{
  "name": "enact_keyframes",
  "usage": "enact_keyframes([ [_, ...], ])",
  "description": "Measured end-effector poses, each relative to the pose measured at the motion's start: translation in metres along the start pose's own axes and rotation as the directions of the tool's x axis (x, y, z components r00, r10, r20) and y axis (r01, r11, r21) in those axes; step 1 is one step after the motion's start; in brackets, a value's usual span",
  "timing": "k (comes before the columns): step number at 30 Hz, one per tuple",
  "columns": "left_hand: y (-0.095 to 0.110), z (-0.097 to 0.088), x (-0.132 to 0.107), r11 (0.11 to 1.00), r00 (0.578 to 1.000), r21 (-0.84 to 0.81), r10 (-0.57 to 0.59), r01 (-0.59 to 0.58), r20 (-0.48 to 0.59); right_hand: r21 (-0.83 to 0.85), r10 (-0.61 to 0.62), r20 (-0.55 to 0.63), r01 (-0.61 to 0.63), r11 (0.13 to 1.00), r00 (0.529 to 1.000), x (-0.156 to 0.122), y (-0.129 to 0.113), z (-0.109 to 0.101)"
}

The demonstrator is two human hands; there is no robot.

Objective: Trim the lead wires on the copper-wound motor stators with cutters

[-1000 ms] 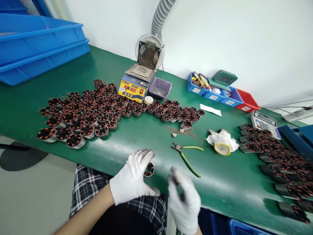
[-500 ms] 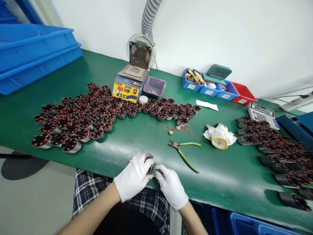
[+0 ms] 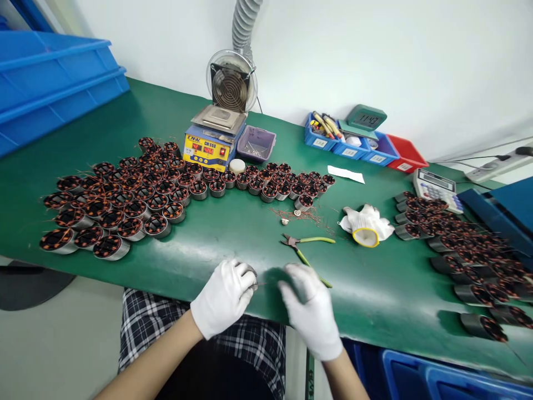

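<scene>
Both my hands wear white gloves at the near edge of the green bench (image 3: 233, 233). My left hand (image 3: 224, 297) is closed around a small grey motor stator (image 3: 251, 273), of which only the top shows past the fingers. My right hand (image 3: 310, 308) is a little to its right, blurred, with fingers curled near a thin wire; I cannot tell whether it grips it. Green-handled cutters (image 3: 306, 251) lie just beyond my right hand.
Several copper-wound stators (image 3: 125, 205) stand at the left and centre; more lie at the right (image 3: 466, 250). A solder pot (image 3: 212, 141) with fan, a purple tray (image 3: 256, 143), small bins (image 3: 362, 147), a calculator (image 3: 435, 186), a glove with tape roll (image 3: 365, 226) and blue crates (image 3: 50, 89) surround them.
My hands came together on the stator half a second ago; now my right hand has drawn away to the right while my left keeps the stator. The view shifted slightly.
</scene>
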State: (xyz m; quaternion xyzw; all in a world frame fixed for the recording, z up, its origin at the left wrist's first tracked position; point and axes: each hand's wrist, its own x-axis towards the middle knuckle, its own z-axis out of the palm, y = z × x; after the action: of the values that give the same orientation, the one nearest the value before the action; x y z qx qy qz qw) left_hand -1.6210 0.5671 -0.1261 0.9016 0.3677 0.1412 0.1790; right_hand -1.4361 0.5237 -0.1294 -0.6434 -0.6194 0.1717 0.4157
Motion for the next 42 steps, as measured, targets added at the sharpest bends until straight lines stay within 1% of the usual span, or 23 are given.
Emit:
enact_keyframes([
  [1, 0.0, 0.0, 0.0, 1.0, 1.0, 0.013, 0.0, -0.001, 0.009, -0.072, -0.172, 0.064, 0.176, 0.982, 0.983, -0.002, -0.004, 0.007],
  [3, 0.001, -0.001, 0.0, 0.999, 1.0, 0.035, -0.002, 0.001, 0.031, -0.159, -0.377, 0.174, 0.403, 0.901, 0.91, -0.005, -0.011, 0.022],
  [5, -0.001, -0.002, -0.001, 1.0, 0.999, 0.015, -0.013, 0.012, 0.048, -0.201, -0.445, 0.207, 0.483, 0.852, 0.871, -0.005, -0.011, 0.033],
  [6, -0.003, -0.003, -0.002, 0.999, 0.999, -0.029, -0.026, 0.027, 0.042, -0.2, -0.447, 0.209, 0.485, 0.851, 0.87, -0.005, -0.01, 0.037],
  [9, -0.013, -0.003, -0.005, 0.972, 0.996, -0.219, -0.081, 0.084, 0.026, -0.092, -0.345, 0.174, 0.364, 0.927, 0.922, -0.004, -0.004, 0.042],
  [12, -0.025, -0.003, -0.007, 0.948, 0.986, -0.273, -0.149, 0.162, 0.069, 0.038, -0.242, 0.132, 0.239, 0.97, 0.961, -0.004, -0.001, 0.044],
  [14, -0.029, -0.001, -0.007, 0.941, 0.98, -0.274, -0.19, 0.2, 0.061, 0.055, -0.263, 0.108, 0.258, 0.964, 0.959, -0.003, -0.002, 0.043],
  [16, -0.026, 0.0, -0.008, 0.916, 0.974, -0.337, -0.226, 0.218, 0.015, 0.039, -0.291, 0.084, 0.289, 0.957, 0.953, -0.002, -0.008, 0.04],
  [18, -0.019, -0.001, -0.009, 0.843, 0.954, -0.472, -0.299, 0.257, -0.016, 0.041, -0.268, 0.064, 0.266, 0.963, 0.961, 0.0, -0.019, 0.033],
  [20, -0.009, -0.006, -0.012, 0.714, 0.93, -0.639, -0.368, 0.286, 0.005, 0.077, -0.182, 0.067, 0.176, 0.981, 0.981, 0.003, -0.032, 0.025],
  [22, -0.001, -0.014, -0.015, 0.605, 0.939, -0.763, -0.343, 0.225, 0.006, 0.135, -0.071, 0.106, 0.056, 0.989, 0.992, 0.006, -0.045, 0.017],
  [23, 0.002, -0.019, -0.017, 0.587, 0.954, -0.794, -0.3, 0.159, -0.031, 0.167, -0.018, 0.136, -0.005, 0.986, 0.991, 0.008, -0.051, 0.014],
  [25, 0.004, -0.027, -0.02, 0.637, 0.964, -0.771, -0.202, -0.003, -0.171, 0.245, 0.087, 0.213, -0.139, 0.959, 0.973, 0.011, -0.059, 0.01],
  [27, 0.003, -0.032, -0.022, 0.762, 0.946, -0.639, -0.126, -0.101, -0.3, 0.345, 0.203, 0.315, -0.311, 0.886, 0.927, 0.013, -0.065, 0.007],
  [28, 0.002, -0.034, -0.023, 0.817, 0.939, -0.564, -0.092, -0.119, -0.331, 0.384, 0.258, 0.369, -0.399, 0.832, 0.893, 0.013, -0.066, 0.007],
  [30, 0.002, -0.039, -0.024, 0.863, 0.95, -0.491, -0.04, -0.124, -0.31, 0.413, 0.325, 0.438, -0.509, 0.755, 0.838, 0.012, -0.069, 0.006],
  [31, 0.003, -0.042, -0.024, 0.855, 0.964, -0.505, -0.026, -0.116, -0.266, 0.406, 0.333, 0.423, -0.505, 0.762, 0.843, 0.011, -0.07, 0.005],
  [34, 0.009, -0.053, -0.021, 0.782, 0.99, -0.616, 0.016, -0.097, -0.137, 0.323, 0.276, 0.235, -0.343, 0.882, 0.932, 0.008, -0.073, 0.003],
  [36, 0.012, -0.055, -0.02, 0.781, 0.986, -0.61, 0.039, -0.133, -0.165, 0.299, 0.251, 0.163, -0.291, 0.909, 0.954, 0.007, -0.077, 0.002],
  [37, 0.012, -0.054, -0.019, 0.809, 0.975, -0.568, 0.027, -0.152, -0.222, 0.327, 0.274, 0.183, -0.322, 0.888, 0.944, 0.007, -0.079, 0.001],
  [39, 0.011, -0.047, -0.02, 0.883, 0.935, -0.444, -0.019, -0.15, -0.354, 0.416, 0.34, 0.285, -0.435, 0.799, 0.896, 0.008, -0.082, 0.0],
  [40, 0.009, -0.043, -0.02, 0.91, 0.924, -0.398, -0.047, -0.118, -0.38, 0.454, 0.365, 0.332, -0.487, 0.746, 0.87, 0.009, -0.083, -0.001],
  [42, 0.006, -0.037, -0.019, 0.913, 0.938, -0.407, -0.113, -0.033, -0.328, 0.494, 0.386, 0.376, -0.535, 0.685, 0.842, 0.01, -0.085, -0.001],
])
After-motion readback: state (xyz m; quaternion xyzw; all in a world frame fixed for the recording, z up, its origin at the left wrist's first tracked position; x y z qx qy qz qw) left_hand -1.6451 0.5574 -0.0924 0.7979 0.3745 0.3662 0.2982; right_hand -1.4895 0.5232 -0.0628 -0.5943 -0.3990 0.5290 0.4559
